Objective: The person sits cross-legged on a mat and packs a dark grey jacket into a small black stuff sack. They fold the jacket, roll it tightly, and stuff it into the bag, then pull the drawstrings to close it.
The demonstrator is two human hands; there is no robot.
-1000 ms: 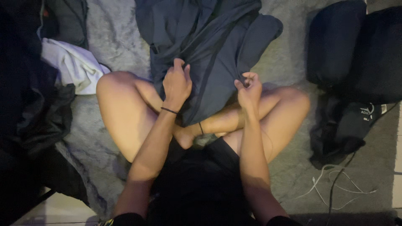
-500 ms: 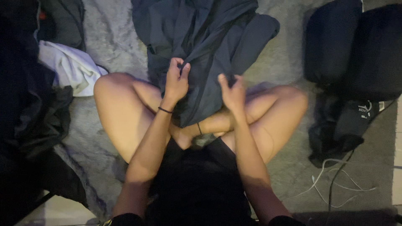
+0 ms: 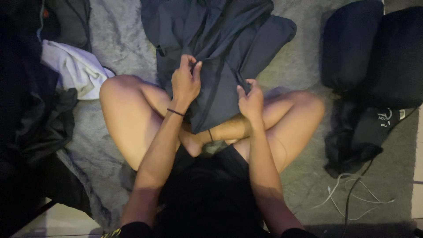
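Dark blue-grey cloth, a garment, lay spread on the grey rug in front of the seated person and draped down over their crossed legs. Its upper part was bunched in folds near the top of the view, and its lower edge reached the shins.

The left hand was closed on a fold near the middle of the garment, thumb and fingers pinched together with the cloth caught between them. A thin dark band sat at that wrist. The right hand gripped the garment's lower right edge, fingers curled tight round a bunch of fabric just above the right knee. Both grips were shut on cloth, the two hands near each other with a strip of the garment stretched between them.

To the left, a white cloth lay crumpled on the rug, just beside the left knee, with dark clothing heaped next to it. To the right, well apart from the hands, sat a dark bag, and below it another dark item, possibly a smaller bag or folded clothing; the dim light made it hard to tell. Pale cables trailed over the rug at the lower right.
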